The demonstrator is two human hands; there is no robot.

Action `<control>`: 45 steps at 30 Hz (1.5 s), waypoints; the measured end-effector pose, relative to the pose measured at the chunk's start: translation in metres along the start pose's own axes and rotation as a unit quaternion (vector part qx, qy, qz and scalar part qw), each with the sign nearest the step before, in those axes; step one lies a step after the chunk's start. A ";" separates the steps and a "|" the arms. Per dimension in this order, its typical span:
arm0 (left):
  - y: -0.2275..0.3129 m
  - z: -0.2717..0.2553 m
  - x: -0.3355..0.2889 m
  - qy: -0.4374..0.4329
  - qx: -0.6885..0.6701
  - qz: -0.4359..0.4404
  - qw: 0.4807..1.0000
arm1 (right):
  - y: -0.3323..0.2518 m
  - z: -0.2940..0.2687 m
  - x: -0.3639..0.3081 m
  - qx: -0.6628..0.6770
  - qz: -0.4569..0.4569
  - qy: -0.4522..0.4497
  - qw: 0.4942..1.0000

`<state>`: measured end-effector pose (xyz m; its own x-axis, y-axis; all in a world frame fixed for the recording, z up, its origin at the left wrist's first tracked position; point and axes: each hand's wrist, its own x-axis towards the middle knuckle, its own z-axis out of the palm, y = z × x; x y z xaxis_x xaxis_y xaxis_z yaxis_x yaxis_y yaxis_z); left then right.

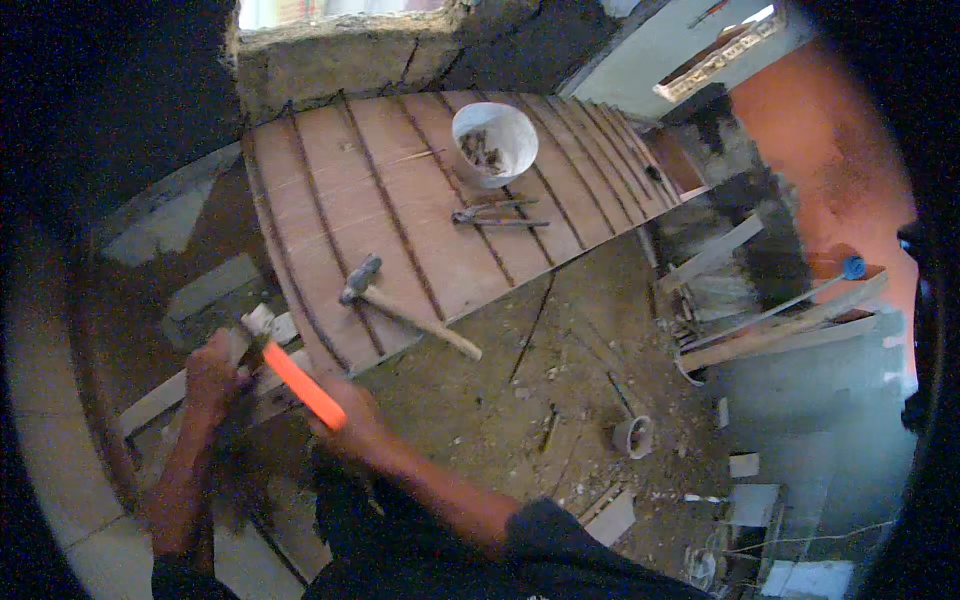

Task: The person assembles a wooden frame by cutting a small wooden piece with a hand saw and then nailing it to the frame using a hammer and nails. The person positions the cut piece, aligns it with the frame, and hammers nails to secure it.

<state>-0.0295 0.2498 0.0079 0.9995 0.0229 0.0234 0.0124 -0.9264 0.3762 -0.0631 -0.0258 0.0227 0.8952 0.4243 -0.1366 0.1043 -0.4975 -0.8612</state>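
My right hand [348,422] is closed round the lower end of a tool with a bright orange handle [300,383]. The tool's pale head [258,322] is blurred, so its kind cannot be told. Close beside that head, my left hand [212,375] has its fingers curled in; what they grip is blurred. Both hands are just off the near left corner of a plywood panel [375,215] with dark rods across it. On the panel lie a hammer [420,323] with a wooden handle and a pair of pincers [497,215].
A white bucket [515,140] with brown bits in it stands on the panel. Wooden boards [155,405] lie near my left arm. Debris covers the lower floor [500,420], where a small pail [632,437] stands. Planks [780,335] lean at the right.
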 end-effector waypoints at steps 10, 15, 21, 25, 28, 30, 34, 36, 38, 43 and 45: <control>0.014 -0.007 -0.003 -0.058 0.056 -0.049 0.995 | -0.091 -0.123 -0.132 -0.087 0.100 -0.098 0.986; 0.026 -0.018 -0.007 0.006 0.079 -0.015 0.997 | -0.046 -0.033 0.016 -0.020 -0.121 0.002 0.992; 0.026 -0.027 -0.001 -0.055 0.049 -0.050 0.996 | -0.073 -0.070 -0.043 -0.015 -0.113 -0.009 0.993; 0.021 -0.018 -0.004 -0.024 0.033 -0.045 0.998 | -0.095 -0.122 -0.116 -0.058 -0.060 -0.043 0.996; 0.022 -0.017 -0.002 -0.044 0.051 -0.054 0.996 | -0.072 -0.077 -0.034 -0.053 -0.090 -0.039 0.994; 0.024 -0.023 0.001 -0.045 0.053 -0.070 0.995 | -0.053 -0.032 0.035 0.007 -0.072 -0.046 0.996; 0.033 -0.035 0.001 -0.050 0.043 -0.033 0.997 | -0.053 -0.038 0.014 -0.054 -0.122 -0.030 0.991; 0.033 -0.035 0.000 -0.033 0.061 -0.040 0.997 | -0.070 -0.088 -0.058 -0.034 -0.101 -0.060 0.993; 0.030 -0.029 -0.003 -0.070 0.050 -0.058 0.995 | -0.090 -0.135 -0.124 0.029 0.030 -0.089 0.995; 0.022 -0.015 0.000 -0.033 0.045 -0.021 0.998 | -0.070 -0.075 -0.025 -0.021 -0.100 -0.051 0.993; 0.023 -0.019 0.000 -0.011 0.057 -0.040 0.998 | -0.052 -0.026 0.045 -0.013 -0.084 -0.018 0.996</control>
<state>-0.0298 0.2357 0.0345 0.9956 0.0905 -0.0236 0.0935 -0.9587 0.2685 -0.0172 -0.0005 0.0744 0.8483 0.5294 -0.0103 0.2618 -0.4362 -0.8610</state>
